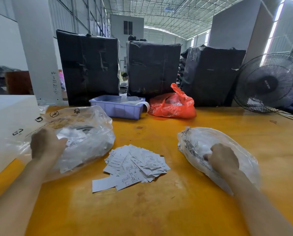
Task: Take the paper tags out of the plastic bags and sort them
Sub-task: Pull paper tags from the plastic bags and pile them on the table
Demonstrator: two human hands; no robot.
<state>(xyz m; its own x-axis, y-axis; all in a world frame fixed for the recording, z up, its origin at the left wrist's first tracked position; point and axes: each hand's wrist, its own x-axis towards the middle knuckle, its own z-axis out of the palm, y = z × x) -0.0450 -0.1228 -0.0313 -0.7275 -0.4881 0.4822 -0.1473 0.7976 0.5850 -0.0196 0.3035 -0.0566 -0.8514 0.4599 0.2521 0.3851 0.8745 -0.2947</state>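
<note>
A loose pile of white printed paper tags (pixel 134 165) lies in the middle of the yellow table (pixel 159 210). To its left sits a large clear plastic bag (pixel 89 133) full of white tags; my left hand (pixel 46 143) reaches into its open side, fingers hidden among the tags. On the right lies a smaller clear plastic bag (pixel 208 145) with printed text on it. My right hand (pixel 223 160) is curled on top of it, gripping the plastic.
A lilac plastic bin (pixel 116 108) and a red plastic bag (pixel 174 104) stand at the table's far edge before three black wrapped bales (pixel 152 67). A black fan (pixel 270 82) stands at the far right. A white box (pixel 8 120) sits at the left.
</note>
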